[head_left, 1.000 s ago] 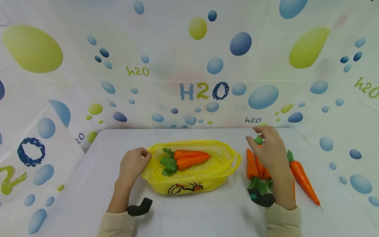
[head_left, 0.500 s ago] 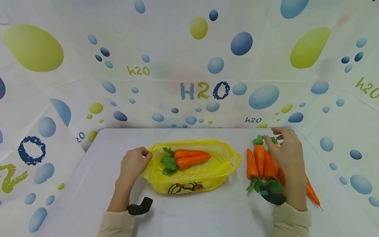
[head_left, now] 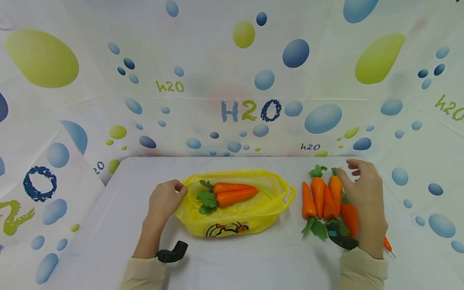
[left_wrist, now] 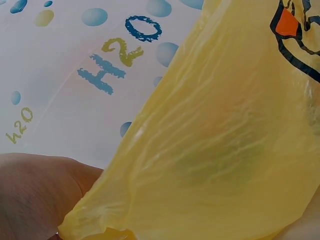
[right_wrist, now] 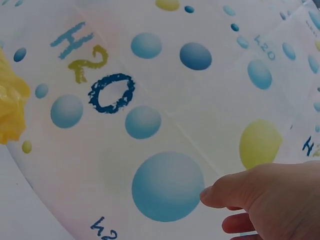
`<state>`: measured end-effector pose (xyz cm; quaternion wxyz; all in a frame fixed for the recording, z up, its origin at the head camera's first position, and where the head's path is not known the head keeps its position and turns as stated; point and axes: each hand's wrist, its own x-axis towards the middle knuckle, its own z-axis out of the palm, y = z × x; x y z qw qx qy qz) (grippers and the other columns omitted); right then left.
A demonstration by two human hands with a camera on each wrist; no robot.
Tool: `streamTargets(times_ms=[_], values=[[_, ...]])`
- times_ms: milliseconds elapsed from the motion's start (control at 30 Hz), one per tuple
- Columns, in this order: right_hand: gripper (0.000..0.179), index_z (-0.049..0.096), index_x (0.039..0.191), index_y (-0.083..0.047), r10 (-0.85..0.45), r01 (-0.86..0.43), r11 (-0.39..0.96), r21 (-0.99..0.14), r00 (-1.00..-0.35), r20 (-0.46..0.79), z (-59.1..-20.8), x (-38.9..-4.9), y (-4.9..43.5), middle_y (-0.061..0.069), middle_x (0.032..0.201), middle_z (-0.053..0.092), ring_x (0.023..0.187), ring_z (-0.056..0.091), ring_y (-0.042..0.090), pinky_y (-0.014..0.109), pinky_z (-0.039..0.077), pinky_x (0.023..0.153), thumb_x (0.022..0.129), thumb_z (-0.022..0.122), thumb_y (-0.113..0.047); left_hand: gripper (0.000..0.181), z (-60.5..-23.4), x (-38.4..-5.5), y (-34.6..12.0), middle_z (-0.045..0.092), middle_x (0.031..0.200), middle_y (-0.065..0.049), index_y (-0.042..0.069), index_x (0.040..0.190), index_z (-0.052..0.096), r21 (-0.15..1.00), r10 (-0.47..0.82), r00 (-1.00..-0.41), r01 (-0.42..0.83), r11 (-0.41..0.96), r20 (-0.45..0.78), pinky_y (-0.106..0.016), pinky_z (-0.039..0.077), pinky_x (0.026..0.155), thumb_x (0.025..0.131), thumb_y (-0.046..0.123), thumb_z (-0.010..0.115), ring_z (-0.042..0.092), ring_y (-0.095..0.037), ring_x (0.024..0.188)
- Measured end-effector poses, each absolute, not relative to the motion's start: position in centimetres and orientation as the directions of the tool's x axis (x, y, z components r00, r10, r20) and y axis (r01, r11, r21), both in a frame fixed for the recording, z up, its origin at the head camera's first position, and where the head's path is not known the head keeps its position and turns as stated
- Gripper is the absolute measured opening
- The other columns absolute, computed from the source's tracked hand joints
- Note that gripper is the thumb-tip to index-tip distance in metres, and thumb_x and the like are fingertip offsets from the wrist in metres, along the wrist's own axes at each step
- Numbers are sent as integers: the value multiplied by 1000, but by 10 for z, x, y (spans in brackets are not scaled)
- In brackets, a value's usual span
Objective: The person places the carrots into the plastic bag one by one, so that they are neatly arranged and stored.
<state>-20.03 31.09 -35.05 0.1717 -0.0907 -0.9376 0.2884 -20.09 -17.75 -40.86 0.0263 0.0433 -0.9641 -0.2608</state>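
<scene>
In the head view, my left hand [head_left: 163,201] pinches the left rim of an open yellow plastic bag [head_left: 192,225]. Two orange carrots [head_left: 235,197] with green leaves lie inside it. The bag [left_wrist: 215,130] fills much of the left wrist view, hiding the left fingertips. On the right, my right hand [head_left: 366,193] hovers over a group of carrots [head_left: 317,193], fingers loosely bent and thumb apart, holding nothing. The hand and forearm cover part of the group, including most of a carrot [head_left: 388,245] whose tip shows at the far right.
A white tabletop [head_left: 232,266] lies under everything. Behind it rises a white backdrop [head_left: 203,52] printed with blue and green drops. A black wrist camera [head_left: 172,253] sits on the left wrist and another camera [head_left: 340,239] on the right.
My right hand has moved rightward over the carrots, uncovering those on the left of the group and covering more of the far-right one. The left hand keeps its grip on the bag.
</scene>
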Motion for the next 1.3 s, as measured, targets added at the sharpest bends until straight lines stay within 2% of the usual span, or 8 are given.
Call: streamTargets(times_ms=[700, 1300], values=[[62, 43, 147, 0, 344, 234, 776, -586, -935, 82, -375, -206, 349, 28, 140, 47, 123, 45, 45, 60, 47, 98, 100, 51, -40, 30, -408, -200, -179, 73, 95, -15, 1, 103, 71, 509, -103, -994, -77, 857, 24, -35, 53, 65, 94, 25, 56, 59, -22, 72], [63, 40, 148, 2, 413, 371, 711, -597, -908, -73, -391, -207, 371, 32, 142, 42, 123, 44, 47, 60, 48, 100, 100, 51, -38, 30, -408, -201, -178, 72, 95, -14, 1, 104, 70, 514, -112, -994, -95, 853, 3, -35, 52, 67, 95, 26, 55, 58, -23, 74]])
